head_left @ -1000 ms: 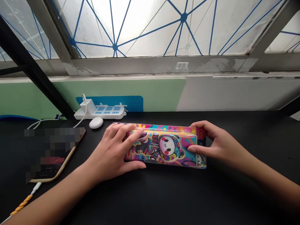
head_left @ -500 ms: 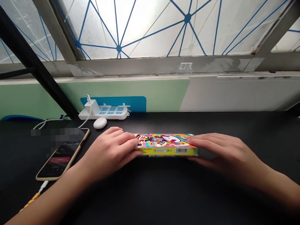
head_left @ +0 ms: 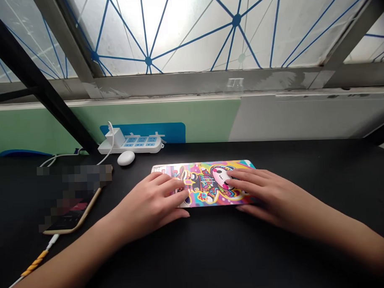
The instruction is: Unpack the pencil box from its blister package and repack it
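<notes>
A brightly printed cardboard box [head_left: 209,185] with a cartoon figure on its broad face is between my hands, long side across the black table. That face is turned up towards me, and the near side is out of sight. My left hand [head_left: 159,193] holds the left end, fingers over the printed face and thumb along the near edge. On the right end, my right hand [head_left: 263,190] has its fingers laid over the face, with the thumb low at the near edge. The hands cover parts of both ends.
Left of my left hand lies a phone [head_left: 74,213], partly blurred out, with a charging cable [head_left: 35,263] at its lower end. A white power strip [head_left: 141,144] with a plugged-in adapter stands by the wall, behind a white rounded case [head_left: 126,158]. A black post [head_left: 52,98] slants at left.
The box has tipped so its broad printed face shows more fully, and the yellow barcode side is no longer visible. Both hands have stayed on its ends; the view has shifted slightly.
</notes>
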